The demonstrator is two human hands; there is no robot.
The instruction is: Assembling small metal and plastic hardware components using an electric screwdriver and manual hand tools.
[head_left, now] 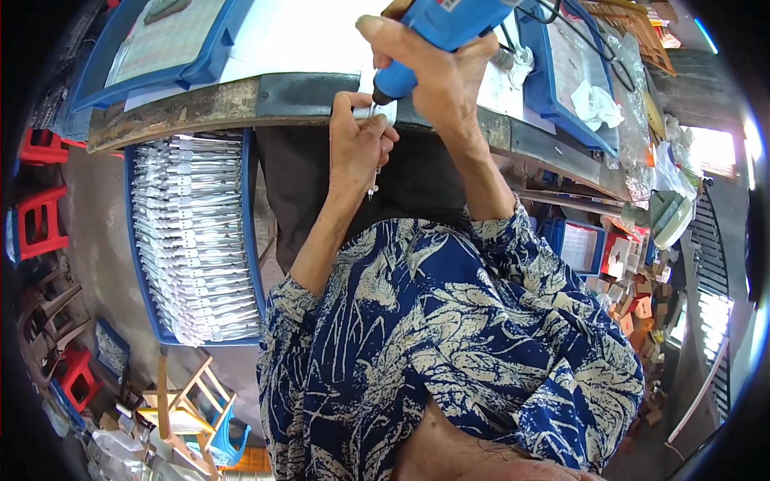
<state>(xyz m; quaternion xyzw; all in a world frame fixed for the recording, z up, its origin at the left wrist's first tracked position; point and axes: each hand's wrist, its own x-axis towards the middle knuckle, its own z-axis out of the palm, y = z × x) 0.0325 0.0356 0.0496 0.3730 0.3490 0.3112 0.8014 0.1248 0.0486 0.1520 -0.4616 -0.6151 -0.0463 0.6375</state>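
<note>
My right hand (449, 76) is wrapped round a blue corded-looking power tool (457, 22), whose narrow dark nose points down to the left. Directly under that nose, at the table's front edge, my left hand (355, 144) pinches a small white part (387, 111). The tool's tip meets or nearly meets the white part; the exact contact is too small to make out. A thin metal piece (372, 191) hangs below my left fingers and seems to belong to the same item.
To my left, a blue crate (255, 264) holds rows of white-and-metal parts. Blue trays (210, 56) (553, 104) sit on the worktable (192, 111) at both sides, the right one with crumpled white plastic (597, 106). Red stools (42, 223) stand far left; a pale-headed fan-like object (670, 218) is at right.
</note>
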